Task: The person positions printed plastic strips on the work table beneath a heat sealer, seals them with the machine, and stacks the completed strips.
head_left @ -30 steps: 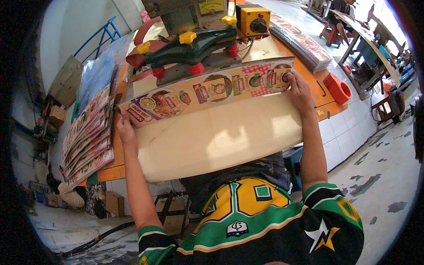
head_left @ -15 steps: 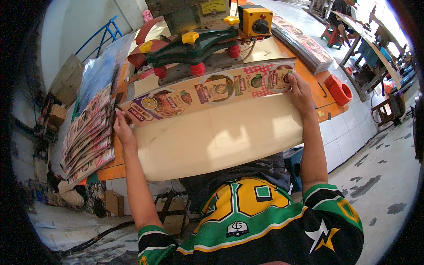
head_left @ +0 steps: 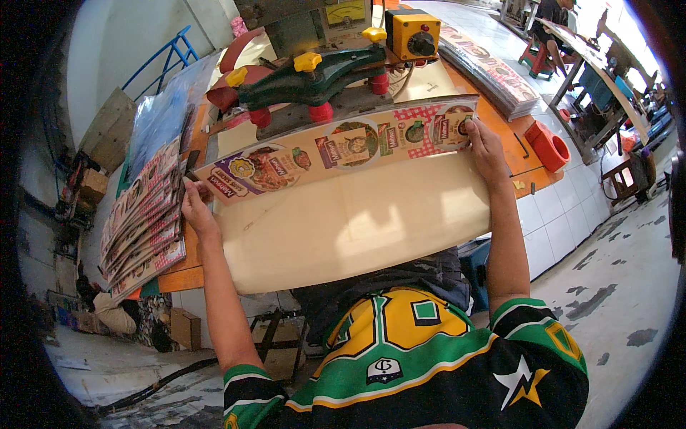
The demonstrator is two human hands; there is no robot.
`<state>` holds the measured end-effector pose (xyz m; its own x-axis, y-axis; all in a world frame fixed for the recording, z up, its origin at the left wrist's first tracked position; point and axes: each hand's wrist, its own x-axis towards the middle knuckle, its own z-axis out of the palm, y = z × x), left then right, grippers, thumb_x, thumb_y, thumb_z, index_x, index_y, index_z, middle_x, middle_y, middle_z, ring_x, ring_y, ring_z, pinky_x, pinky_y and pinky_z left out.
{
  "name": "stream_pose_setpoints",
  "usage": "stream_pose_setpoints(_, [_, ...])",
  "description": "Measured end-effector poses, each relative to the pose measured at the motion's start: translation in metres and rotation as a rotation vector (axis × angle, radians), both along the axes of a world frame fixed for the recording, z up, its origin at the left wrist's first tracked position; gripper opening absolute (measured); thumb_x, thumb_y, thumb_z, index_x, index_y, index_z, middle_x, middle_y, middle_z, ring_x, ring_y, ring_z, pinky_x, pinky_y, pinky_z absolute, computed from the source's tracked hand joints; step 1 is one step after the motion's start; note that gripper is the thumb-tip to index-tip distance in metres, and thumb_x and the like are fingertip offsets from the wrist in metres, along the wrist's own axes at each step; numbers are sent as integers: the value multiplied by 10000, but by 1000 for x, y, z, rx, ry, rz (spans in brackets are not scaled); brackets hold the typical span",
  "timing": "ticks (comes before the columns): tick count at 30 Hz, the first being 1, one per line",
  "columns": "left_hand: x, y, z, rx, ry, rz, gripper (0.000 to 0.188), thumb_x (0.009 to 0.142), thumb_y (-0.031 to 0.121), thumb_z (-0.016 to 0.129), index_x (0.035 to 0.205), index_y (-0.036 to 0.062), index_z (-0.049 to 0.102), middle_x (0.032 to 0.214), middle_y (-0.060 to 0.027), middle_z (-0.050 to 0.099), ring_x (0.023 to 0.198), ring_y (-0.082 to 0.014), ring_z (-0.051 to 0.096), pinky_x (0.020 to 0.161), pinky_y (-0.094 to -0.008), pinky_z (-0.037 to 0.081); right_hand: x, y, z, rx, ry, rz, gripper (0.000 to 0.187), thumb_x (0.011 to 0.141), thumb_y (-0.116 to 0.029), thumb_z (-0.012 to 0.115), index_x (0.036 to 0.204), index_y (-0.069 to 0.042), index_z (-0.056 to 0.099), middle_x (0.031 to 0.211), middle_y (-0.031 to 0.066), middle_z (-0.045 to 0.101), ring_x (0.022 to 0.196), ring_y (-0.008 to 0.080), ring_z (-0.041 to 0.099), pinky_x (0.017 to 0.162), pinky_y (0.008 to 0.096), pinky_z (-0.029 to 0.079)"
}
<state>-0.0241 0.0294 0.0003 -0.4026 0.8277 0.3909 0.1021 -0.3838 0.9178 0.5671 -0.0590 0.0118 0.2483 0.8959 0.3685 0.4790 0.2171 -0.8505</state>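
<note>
A long printed plastic strip [head_left: 307, 152] with food pictures and a red checked patch lies across the cream work surface [head_left: 357, 222] in front of me. Its left end is between the thumb and fingers of my left hand [head_left: 201, 212], while my right hand [head_left: 487, 151] pinches the right end. The strip's far edge runs along the base of a machine with a dark green clamp bar [head_left: 307, 89], yellow star knobs and red rubber-like feet. Fingertips under the strip are partly hidden.
Printed strips [head_left: 146, 222] are stacked on the orange table's left side, beside clear plastic sheeting [head_left: 161, 107]. A flat printed stack [head_left: 493, 71] lies back right. A red ring-shaped holder [head_left: 547, 144] sits near the right edge. A yellow dial box [head_left: 413, 36] tops the machine. Another person [head_left: 554, 28] sits far right.
The fingers of my left hand have shifted slightly on the strip's left end. My right hand and the strip look almost unmoved.
</note>
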Motion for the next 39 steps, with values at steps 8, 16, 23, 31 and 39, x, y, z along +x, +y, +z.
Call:
stream_pose_setpoints(8, [0, 0, -1, 0, 6, 12, 523, 1049, 513, 524, 879, 40, 671, 813, -17, 666, 748, -108, 587, 733, -270, 463, 0, 0, 0, -13, -32, -38, 446, 1103, -375, 455, 1111, 30, 640, 926, 71, 673, 824, 147, 595, 749, 312, 502])
stream_pose_setpoints(16, [1, 0, 0, 1, -3, 6, 517, 1057, 508, 511, 879, 47, 666, 819, -15, 664, 756, -106, 590, 737, -267, 465, 0, -1, -2, 13, 2, -3, 444, 1103, -368, 457, 1107, 38, 638, 944, 91, 686, 873, 155, 612, 797, 320, 507])
stream_pose_setpoints(23, [2, -3, 1, 11, -37, -19, 497, 1059, 491, 517, 874, 53, 660, 817, -8, 653, 755, -97, 575, 732, -262, 458, 2, 0, -4, 42, -28, -16, 453, 1101, -371, 459, 1099, 45, 638, 919, 96, 687, 855, 161, 616, 796, 323, 507])
stream_pose_setpoints(31, [5, -4, 2, 19, 18, 39, 513, 1067, 492, 495, 856, 53, 656, 794, 5, 630, 736, -95, 542, 725, -265, 439, -2, -3, 1, 8, -10, -19, 470, 1101, -388, 458, 1056, 48, 628, 856, 83, 646, 813, 155, 592, 761, 316, 496])
stream_pose_setpoints(39, [2, -1, 1, 9, 4, 31, 504, 1069, 486, 496, 874, 49, 652, 815, 1, 632, 761, -101, 559, 746, -270, 450, 3, 1, -4, 47, -35, -24, 481, 1092, -411, 460, 1090, 34, 645, 884, 112, 664, 773, 176, 626, 704, 332, 533])
